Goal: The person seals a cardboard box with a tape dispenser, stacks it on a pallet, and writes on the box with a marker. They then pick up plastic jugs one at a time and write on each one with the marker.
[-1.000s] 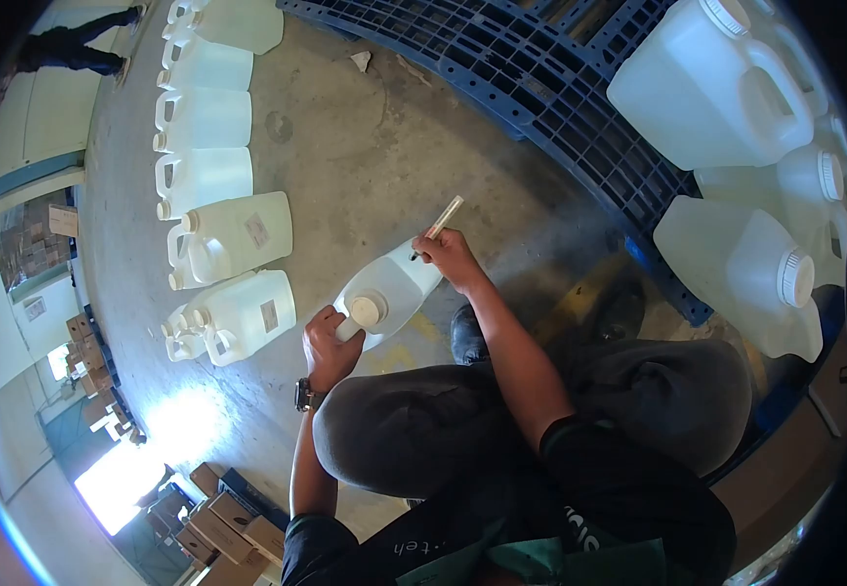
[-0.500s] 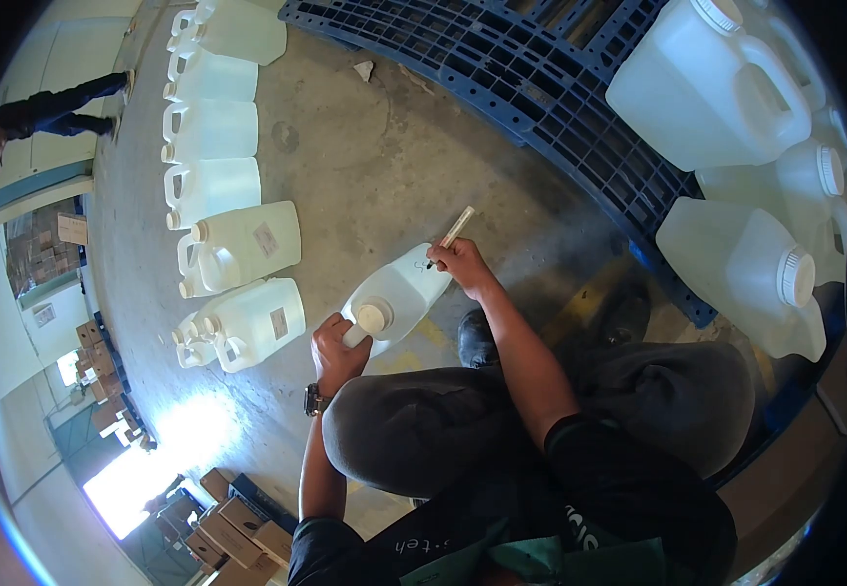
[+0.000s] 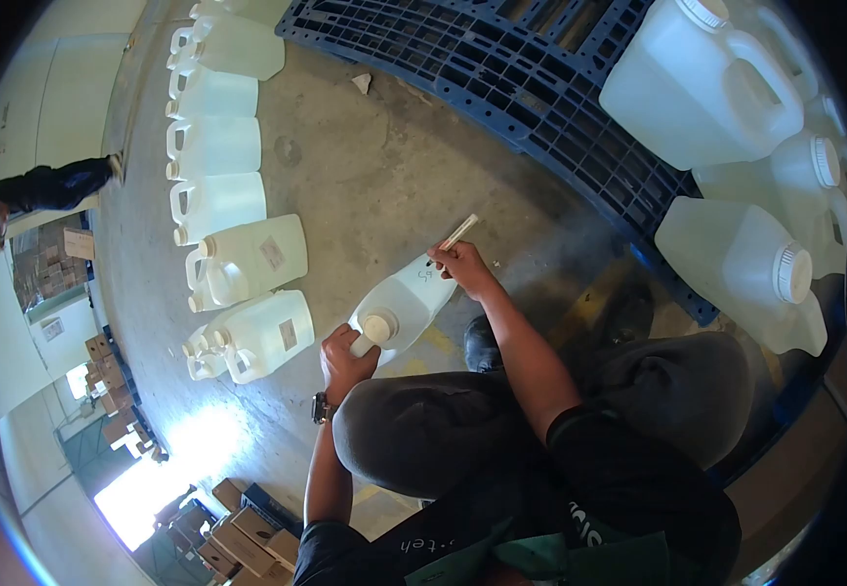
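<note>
A translucent white jug [image 3: 406, 305] with a round cap [image 3: 378, 328] stands on the floor in front of my knees. My left hand [image 3: 347, 357] is closed round its handle, beside the cap. My right hand [image 3: 462, 266] pinches a pale marker [image 3: 461, 230], its dark tip at the jug's far upper face. Dark handwritten marks [image 3: 425, 275] show on the jug just below the tip.
Several filled jugs [image 3: 216, 145] stand in a row at the left, two with labels. A blue pallet [image 3: 501, 83] lies ahead; more large jugs [image 3: 702, 88] are at the right. Cardboard boxes [image 3: 238, 537] are stacked lower left. Another person [image 3: 47, 190] walks at the far left.
More handwritten marks show on the jug, and the marker has shifted slightly. The person at the far left has moved. The view has shifted a little.
</note>
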Demonstrator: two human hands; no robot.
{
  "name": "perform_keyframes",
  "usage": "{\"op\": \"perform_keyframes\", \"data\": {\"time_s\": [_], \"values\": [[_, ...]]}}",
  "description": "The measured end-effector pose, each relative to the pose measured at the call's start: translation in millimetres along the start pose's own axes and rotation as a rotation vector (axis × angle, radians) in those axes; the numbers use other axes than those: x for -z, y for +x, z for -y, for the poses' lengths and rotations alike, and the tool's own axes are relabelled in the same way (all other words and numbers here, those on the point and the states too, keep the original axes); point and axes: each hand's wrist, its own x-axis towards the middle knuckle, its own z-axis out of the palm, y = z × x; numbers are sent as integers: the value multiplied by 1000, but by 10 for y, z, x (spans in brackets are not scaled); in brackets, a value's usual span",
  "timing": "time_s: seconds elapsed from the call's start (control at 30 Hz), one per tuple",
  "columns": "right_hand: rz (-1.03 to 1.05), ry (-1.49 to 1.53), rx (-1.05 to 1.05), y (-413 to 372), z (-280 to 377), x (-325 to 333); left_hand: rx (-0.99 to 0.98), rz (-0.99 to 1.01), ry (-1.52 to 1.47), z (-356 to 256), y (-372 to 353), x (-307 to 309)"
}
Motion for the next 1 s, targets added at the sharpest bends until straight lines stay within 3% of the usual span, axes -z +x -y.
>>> {"op": "perform_keyframes", "data": {"time_s": [0.17, 0.3, 0.4, 0.43, 0.47, 0.5, 0.57, 0.7, 0.77, 0.8, 0.83, 0.9, 1.0], "values": [[-210, 290, 47, -17, 79, 93, -118, 174, -106, 181, 72, 37], [-458, 149, 60, -541, 486, 256, 20, 197, -188, -133, 126, 102], [-774, 169, 11, -1143, 658, 407, 67, 181, -220, -581, 203, 172], [-830, 113, 4, -1381, 725, 450, 219, 187, -175, -851, 264, 180], [-836, 95, -2, -1635, 833, 477, 374, 196, -131, -1104, 300, 194], [-863, -28, -46, -1900, 940, 502, 390, 207, -147, -1300, 298, 240], [-886, -162, -116, -2388, 1061, 451, 699, 157, -582, -1656, 258, 402], [-891, -143, -175, -3203, 1235, 147, 861, 30, -874, -2981, 480, 775], [-883, -195, -168, -3569, 1380, -45, 957, -84, -1278, -3623, 602, 791], [-877, -196, -177, -3721, 1519, -99, 1012, -108, -1333, -3901, 684, 744], [-829, -343, -162, -3866, 1692, -168, 1065, -133, -1385, -4159, 722, 696], [-736, -548, -132, -4058, 1985, -261, 783, -95, -1408, -4501, 595, 365], [-657, -598, -98, -4244, 2254, -272, 843, -23, -1495, -5118, 861, -176]]}}
